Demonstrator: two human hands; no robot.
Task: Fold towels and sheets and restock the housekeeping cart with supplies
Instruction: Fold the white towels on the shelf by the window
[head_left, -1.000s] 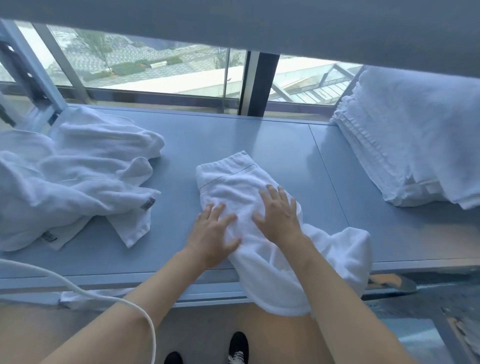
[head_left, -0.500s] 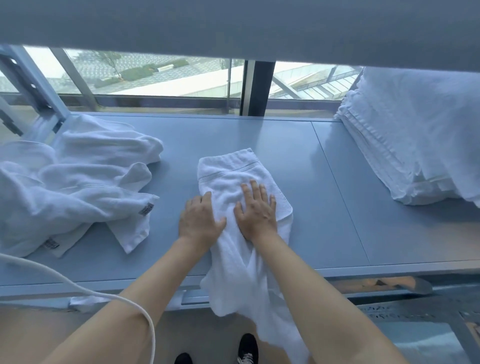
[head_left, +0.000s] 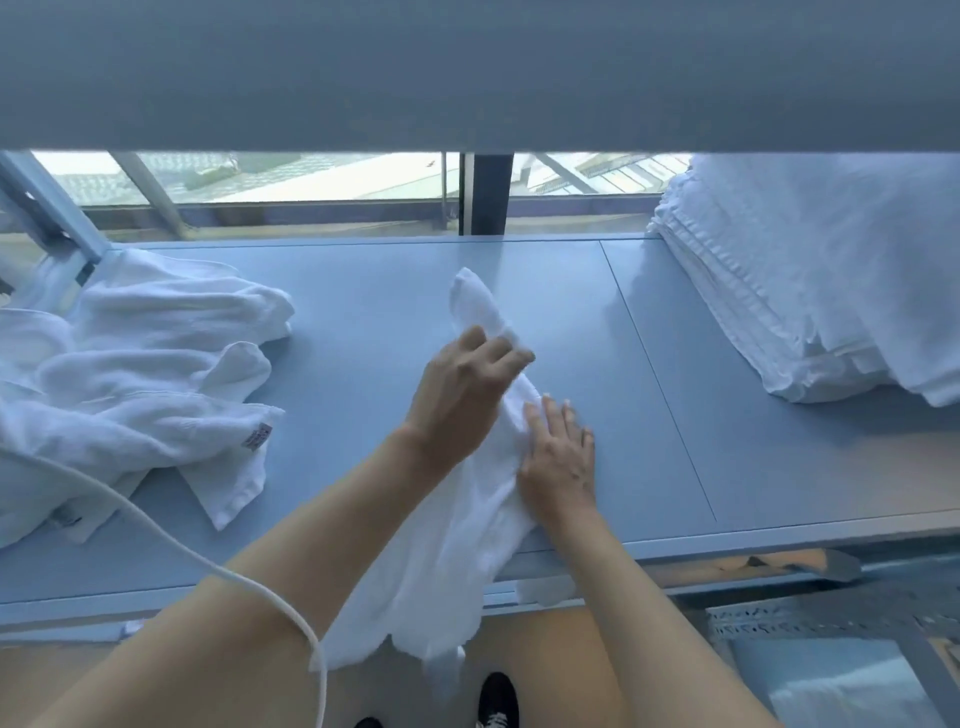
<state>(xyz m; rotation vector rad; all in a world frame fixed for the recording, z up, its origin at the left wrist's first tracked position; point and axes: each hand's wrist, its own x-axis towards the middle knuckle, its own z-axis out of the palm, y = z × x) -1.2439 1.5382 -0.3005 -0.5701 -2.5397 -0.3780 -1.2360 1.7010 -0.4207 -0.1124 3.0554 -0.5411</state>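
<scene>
A white towel (head_left: 462, 551) lies narrow and bunched across the blue table (head_left: 649, 415), and its near end hangs over the front edge. My left hand (head_left: 462, 384) is raised above the table and grips the towel's far part, whose tip sticks up beyond my fingers. My right hand (head_left: 561, 457) lies flat with straight fingers on the towel's right edge, pressing it to the table.
A loose heap of unfolded white towels (head_left: 130, 374) covers the table's left side. A tall stack of folded white linen (head_left: 805, 291) stands at the right. A grey shelf (head_left: 467, 73) overhangs; a window runs behind. A white cable (head_left: 208, 561) crosses my left arm.
The towel has gone from spread flat to gathered and narrow. My left hand has lifted off the table and taken hold of the far end; my right hand has slid to the right edge.
</scene>
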